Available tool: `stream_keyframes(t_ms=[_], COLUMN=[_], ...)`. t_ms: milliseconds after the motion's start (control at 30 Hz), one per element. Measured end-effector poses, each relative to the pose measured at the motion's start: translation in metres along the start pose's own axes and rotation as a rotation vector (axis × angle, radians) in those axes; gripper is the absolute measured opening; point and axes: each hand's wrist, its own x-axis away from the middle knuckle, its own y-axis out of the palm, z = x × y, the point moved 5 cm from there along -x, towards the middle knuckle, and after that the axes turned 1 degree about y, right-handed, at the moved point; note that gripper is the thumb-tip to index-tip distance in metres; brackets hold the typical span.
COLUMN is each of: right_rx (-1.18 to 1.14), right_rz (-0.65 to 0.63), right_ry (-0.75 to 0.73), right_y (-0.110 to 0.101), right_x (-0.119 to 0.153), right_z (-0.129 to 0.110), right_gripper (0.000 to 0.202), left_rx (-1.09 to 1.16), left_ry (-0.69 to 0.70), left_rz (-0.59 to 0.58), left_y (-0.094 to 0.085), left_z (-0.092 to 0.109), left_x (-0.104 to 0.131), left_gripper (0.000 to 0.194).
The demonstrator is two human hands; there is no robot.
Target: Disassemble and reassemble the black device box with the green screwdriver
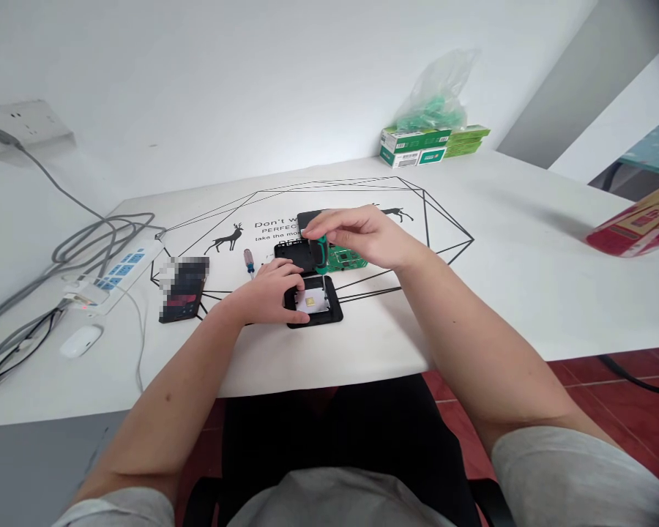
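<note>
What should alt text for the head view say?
A person's right hand holds a green-and-black screwdriver upright over a black housing; the left hand holds the housing's left side on a white table. A green circuit board lies beyond.

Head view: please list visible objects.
Thick screwdriver: 1, green-black, centre
Square plastic case: 1, black with white panel, centre
Plastic shell: 1, black, behind case
Circuit board: 1, green, behind case
Flat slab: 1, black, behind shell
Slim screwdriver: 1, blue-pink, left of shell
Phone: 1, dark, left
Power strip: 1, white, left
Rounded device: 1, white, left
Glasses: 1, black, left
Cables: several, grey, left
Socket panel: 1, white, wall
Boxes: several, green-white, back
Plastic bag: 1, clear, on boxes
Package: 1, red-yellow, right
Patterned surface: 1, blue, right
Table: 1, white, centre
Chair: 1, black, below
Left hand: 1, bare, on case
Right hand: 1, bare, on thick screwdriver
</note>
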Motion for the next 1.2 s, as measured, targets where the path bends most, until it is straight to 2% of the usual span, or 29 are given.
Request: stream_keyframes(t_ms=[100,267,333,500,633,767,1000,1033,1200], right_rx=[-0.112,-0.292,-0.317,-0.3,-0.1,-0.006,-0.101,-0.142,-0.279], right_rz=[0.007,0.029,0.036,-0.049,-0.082,-0.048,0.057,0.061,0.111], right_ry=[0.065,0.146,0.158,0.183,0.032,-0.04,0.024,0.046,0.125], right_y=[0.003,0.01,0.012,0.015,0.01,0.006,0.009,0.011,0.018], right_x=[0.001,0.0,0.0,0.002,0.001,-0.001,0.0,0.0,-0.002], right_z=[-0.001,0.008,0.011,0.011,0.004,0.003,0.0,0.002,0.013], right_gripper=[0.013,0.04,0.043,0.033,0.027,0.022,0.013,0.015,0.053], left_rx=[-0.005,-0.009,-0.002,-0.001,-0.008,0.006,0.007,0.007,0.003], left_ry=[0.0,0.005,0.009,0.01,-0.005,-0.011,0.003,0.006,0.007], left_rz=[-0.003,0.009,0.012,0.011,0.0,-0.001,0.005,0.006,0.008], left_y=[0.0,0.0,-0.001,-0.001,-0.001,-0.001,0.0,0.0,0.0], left_z=[0.0,0.0,0.0,0.001,0.001,0.001,-0.001,-0.001,-0.001], left_x=[0.0,-0.001,-0.001,0.0,0.0,0.0,0.0,0.0,-0.001], left_gripper=[0.04,0.041,0.04,0.04,0.04,0.039,0.039,0.038,0.04])
